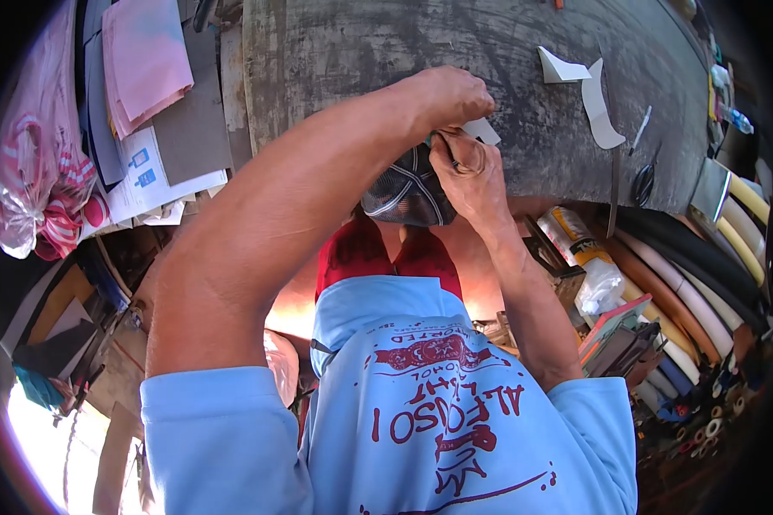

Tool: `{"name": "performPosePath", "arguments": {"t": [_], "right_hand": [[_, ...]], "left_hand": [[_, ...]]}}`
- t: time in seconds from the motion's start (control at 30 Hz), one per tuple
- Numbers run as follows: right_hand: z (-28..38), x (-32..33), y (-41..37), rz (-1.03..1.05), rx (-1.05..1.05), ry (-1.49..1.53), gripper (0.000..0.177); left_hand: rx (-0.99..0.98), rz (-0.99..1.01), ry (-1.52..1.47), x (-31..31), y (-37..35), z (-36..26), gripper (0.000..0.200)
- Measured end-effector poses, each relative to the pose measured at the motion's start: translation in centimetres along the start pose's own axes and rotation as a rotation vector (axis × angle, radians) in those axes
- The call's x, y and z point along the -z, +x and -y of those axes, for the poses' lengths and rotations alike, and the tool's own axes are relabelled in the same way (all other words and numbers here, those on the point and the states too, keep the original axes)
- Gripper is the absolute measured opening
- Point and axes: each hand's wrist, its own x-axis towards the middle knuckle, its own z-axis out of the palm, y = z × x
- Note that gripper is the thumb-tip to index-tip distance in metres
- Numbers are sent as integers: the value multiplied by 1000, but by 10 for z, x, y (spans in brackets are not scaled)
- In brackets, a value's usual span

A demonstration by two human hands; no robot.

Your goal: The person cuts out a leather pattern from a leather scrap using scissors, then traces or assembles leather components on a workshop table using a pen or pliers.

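Observation:
A dark mesh cap [408,190] with pale seams hangs at the front edge of the worktable [361,51], over my lap. My right hand [471,167] is closed at the cap's upper right side, thumb and fingers pressed together on it. Just beyond it, my left hand [459,96] is curled into a fist above the tabletop; I cannot tell what its fingers hold. A small white piece [483,131] shows beside the two hands, and a bit of teal peeks out between them.
Curved white cutouts [601,107], a thin white stick [641,129] and a dark metal ruler [614,189] lie to the right. Pink sheets [146,56] and plastic-wrapped goods [43,180] sit at left. Rolls of material [670,292] fill the lower right.

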Motion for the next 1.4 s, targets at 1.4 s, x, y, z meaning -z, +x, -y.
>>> {"name": "performPosePath", "arguments": {"t": [1.4], "right_hand": [[-11,23,14,380,-118,111,12]], "left_hand": [[238,-207,-34,-1,-25,-19,15]]}}
